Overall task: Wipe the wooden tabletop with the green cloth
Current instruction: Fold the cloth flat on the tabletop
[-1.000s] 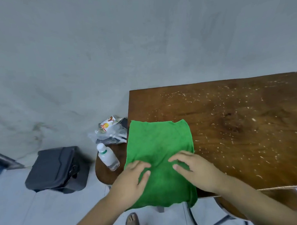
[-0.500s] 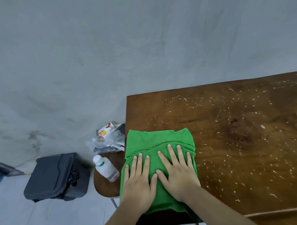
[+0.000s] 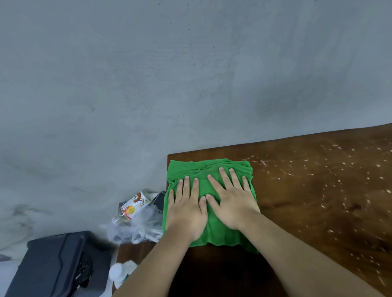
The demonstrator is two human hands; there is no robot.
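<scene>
Both your hands lie flat, fingers spread, on the green cloth [image 3: 213, 228]: left hand [image 3: 186, 212] at its 9 o'clock side, right hand [image 3: 232, 205] at 3 o'clock, thumbs touching. Neither grip pinches anything. The cloth sits at the far left corner of the desk [image 3: 327, 187], bunched along its 12 o'clock edge. You look mid-wipe; next, I judge, sweep toward 3 o'clock, where pale specks [image 3: 339, 164] remain. Your forearms hide the near desk, and the white bottle [image 3: 119, 273] below is partly covered
</scene>
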